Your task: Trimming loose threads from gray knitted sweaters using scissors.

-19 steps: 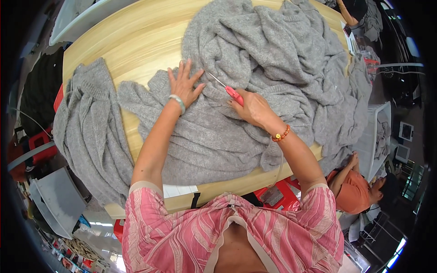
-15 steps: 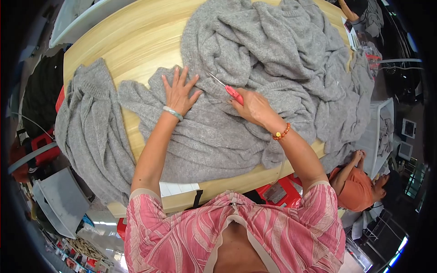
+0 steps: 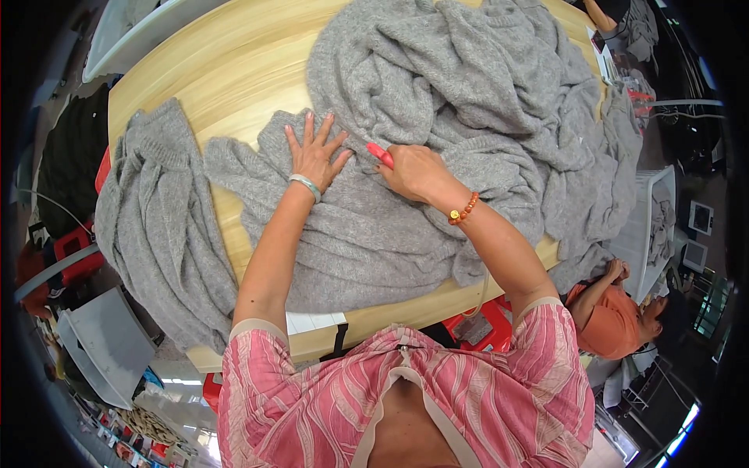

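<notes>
Garment point(image 3: 367, 249) lies rumpled on table point(image 3: 218, 78), left hand point(image 3: 316, 161) spread flat on it, right hand point(image 3: 420, 173) clamped round red-handled tool point(image 3: 380, 154), apparently mid-tool-work, next move likely calling for garment held steady.

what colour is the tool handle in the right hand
The tool handle is pinkish red; it shows in the head view.

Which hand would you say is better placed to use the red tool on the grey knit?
Probably the right hand: it already grips the red tool over the grey knit, while the left hand rests there, fingers spread.
</notes>
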`<act>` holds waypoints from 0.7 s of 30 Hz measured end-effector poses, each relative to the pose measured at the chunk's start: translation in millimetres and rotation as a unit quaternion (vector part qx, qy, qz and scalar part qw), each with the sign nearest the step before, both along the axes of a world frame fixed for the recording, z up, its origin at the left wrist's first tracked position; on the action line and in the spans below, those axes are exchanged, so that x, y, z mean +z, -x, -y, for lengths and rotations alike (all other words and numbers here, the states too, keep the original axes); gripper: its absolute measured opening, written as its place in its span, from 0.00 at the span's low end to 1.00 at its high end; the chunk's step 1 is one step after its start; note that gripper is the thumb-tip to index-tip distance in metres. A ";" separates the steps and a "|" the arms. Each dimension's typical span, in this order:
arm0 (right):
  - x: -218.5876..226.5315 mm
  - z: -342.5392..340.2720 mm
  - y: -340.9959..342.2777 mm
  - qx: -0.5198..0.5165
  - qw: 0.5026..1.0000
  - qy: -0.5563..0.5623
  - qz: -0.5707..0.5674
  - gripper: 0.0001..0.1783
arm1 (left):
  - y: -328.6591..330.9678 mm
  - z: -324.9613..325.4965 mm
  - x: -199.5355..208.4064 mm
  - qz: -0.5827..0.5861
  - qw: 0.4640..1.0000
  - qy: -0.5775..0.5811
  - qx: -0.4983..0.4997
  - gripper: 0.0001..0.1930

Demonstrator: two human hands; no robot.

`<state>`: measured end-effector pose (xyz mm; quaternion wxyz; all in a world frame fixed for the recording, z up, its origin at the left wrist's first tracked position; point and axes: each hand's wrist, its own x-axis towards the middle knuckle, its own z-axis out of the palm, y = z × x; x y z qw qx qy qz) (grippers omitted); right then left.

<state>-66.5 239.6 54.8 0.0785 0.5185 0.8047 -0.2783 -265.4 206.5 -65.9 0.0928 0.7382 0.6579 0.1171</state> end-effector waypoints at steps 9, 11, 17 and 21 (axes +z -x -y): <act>11.2 20.3 -15.4 0.011 0.998 0.054 0.030 0.20 | -0.2 -1.5 0.8 0.026 1.000 -0.008 -0.010 0.20; 13.8 32.3 -30.6 0.011 0.997 0.072 0.029 0.20 | -3.4 -5.5 -0.9 0.022 1.000 -0.022 0.000 0.19; 29.7 65.4 -79.2 -0.043 0.996 0.075 0.000 0.19 | -12.9 -10.4 2.8 -0.029 1.000 0.006 0.002 0.21; 27.3 85.9 -125.0 -0.071 0.991 0.047 -0.104 0.18 | -55.8 -10.4 26.4 -0.021 0.999 -0.025 0.009 0.25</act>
